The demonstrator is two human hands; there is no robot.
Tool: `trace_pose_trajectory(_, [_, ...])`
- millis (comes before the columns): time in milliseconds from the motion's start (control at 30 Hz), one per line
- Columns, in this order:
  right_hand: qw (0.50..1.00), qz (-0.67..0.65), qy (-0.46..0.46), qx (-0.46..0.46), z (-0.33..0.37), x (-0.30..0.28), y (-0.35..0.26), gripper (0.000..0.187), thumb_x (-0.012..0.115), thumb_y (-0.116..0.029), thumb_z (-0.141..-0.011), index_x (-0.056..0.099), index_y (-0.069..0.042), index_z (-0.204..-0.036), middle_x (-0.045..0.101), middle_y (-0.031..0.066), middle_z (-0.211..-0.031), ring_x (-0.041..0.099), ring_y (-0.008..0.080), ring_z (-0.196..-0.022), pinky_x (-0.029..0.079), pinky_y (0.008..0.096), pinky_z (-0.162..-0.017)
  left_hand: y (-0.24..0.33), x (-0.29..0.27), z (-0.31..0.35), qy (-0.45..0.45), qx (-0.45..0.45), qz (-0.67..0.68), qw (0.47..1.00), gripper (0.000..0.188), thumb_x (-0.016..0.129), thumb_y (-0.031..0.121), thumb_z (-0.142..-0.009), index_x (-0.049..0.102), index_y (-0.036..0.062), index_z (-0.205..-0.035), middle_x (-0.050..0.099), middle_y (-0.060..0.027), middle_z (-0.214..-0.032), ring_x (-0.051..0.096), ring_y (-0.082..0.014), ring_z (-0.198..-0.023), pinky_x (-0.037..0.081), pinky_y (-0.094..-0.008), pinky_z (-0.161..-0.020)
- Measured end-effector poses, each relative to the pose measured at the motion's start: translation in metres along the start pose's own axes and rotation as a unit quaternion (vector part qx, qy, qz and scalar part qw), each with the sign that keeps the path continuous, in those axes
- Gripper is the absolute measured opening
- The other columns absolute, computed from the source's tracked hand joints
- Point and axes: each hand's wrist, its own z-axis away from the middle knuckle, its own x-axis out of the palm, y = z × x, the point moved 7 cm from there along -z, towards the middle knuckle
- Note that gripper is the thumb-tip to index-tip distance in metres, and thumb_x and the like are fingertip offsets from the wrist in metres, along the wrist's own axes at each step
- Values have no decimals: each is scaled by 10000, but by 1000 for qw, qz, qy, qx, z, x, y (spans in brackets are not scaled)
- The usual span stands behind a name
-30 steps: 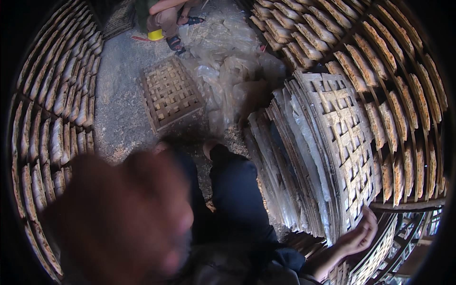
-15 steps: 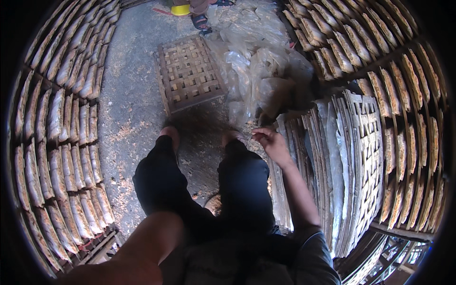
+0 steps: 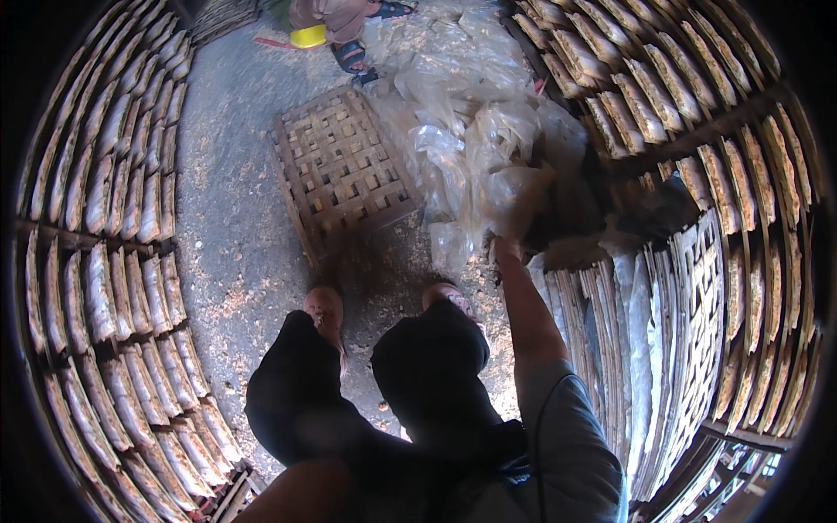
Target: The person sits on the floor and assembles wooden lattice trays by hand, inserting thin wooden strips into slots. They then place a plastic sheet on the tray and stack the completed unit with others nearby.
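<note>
Left racks (image 3: 105,288): we see slatted shelves curving up our left side, each packed with pale flat pieces set on edge and leaning, so that air can pass between them, we judge.

Left hand: we cannot tell its state; only a blurred forearm (image 3: 296,492) enters at the lower edge, and the hand itself is out of view.

Floor (image 3: 227,253): bare grey concrete dusted with crumbs, and we stand on it with our feet (image 3: 327,309) apart, facing the pile ahead.

Woven tray (image 3: 344,170): a square lattice of bamboo strips lies flat on the floor just ahead of our feet, with nothing on it, near the plastic heap.

Other person: a sandalled foot (image 3: 351,56) and a yellow cup-like thing (image 3: 308,37) show at the top edge, well apart from us.

Plastic sheets (image 3: 475,148): a crumpled heap of clear film lies on the floor to the right of the tray, spreading toward the right racks.

Right hand (image 3: 508,248): we reach out with the arm straight, and the hand touches the near edge of the plastic; it seems closed on a fold of it, though the fingers are mostly hidden.

Stacked trays (image 3: 671,349): many lattice trays stand on edge in a row at our right, film showing between some of them.

Right racks (image 3: 697,96): more shelves of pale pieces stand above them.
</note>
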Motion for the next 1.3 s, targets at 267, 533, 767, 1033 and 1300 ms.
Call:
trace_pose_trajectory(267, [956,-233,21,176,-33,-3,24,417,647,-269,-888,649,-56,-1246,644,130,-1290,599,281,-1203,436,386,-1051,-57,-54,-41,60,-51,31,996,138,669,171,-842,619,161,-970,612,13,-924,554,-177,-1011,318,-438,-1071])
trace_pose_trajectory(533, [867,-448,182,-124,20,-86,-56,390,605,-76,-913,622,-25,-1299,624,92,-1339,570,200,-1235,410,314,-1068,-102,-38,-63,52,-119,79,988,131,683,163,-811,589,137,-899,576,-21,-851,524,-220,-1032,279,-472,-1129])
trace_pose_trajectory(767, [730,-619,72,-278,160,-264,-151,442,490,-60,-945,565,-21,-1378,538,115,-1441,429,227,-1387,256,364,-1185,-130,43,-16,-57,-303,-21,951,206,695,187,-889,600,165,-1070,638,-67,-919,585,-234,-1076,179,-488,-1208])
trace_pose_trajectory(1033, [644,-700,-59,-302,256,-335,-171,488,488,-47,-915,533,-3,-1399,644,49,-1154,567,109,-1023,442,323,-982,-92,97,31,-258,-61,49,963,679,742,-48,-814,471,277,-1345,751,9,-952,618,-277,-1180,191,-654,-1172])
trace_pose_trajectory(1300, [604,-721,-200,-275,345,-328,-181,602,479,-47,-899,339,104,-1465,429,151,-1487,560,224,-1228,443,346,-967,-40,129,62,-299,-148,9,943,420,553,265,-1012,398,245,-1402,751,-59,-940,575,-325,-1231,196,-659,-1166])
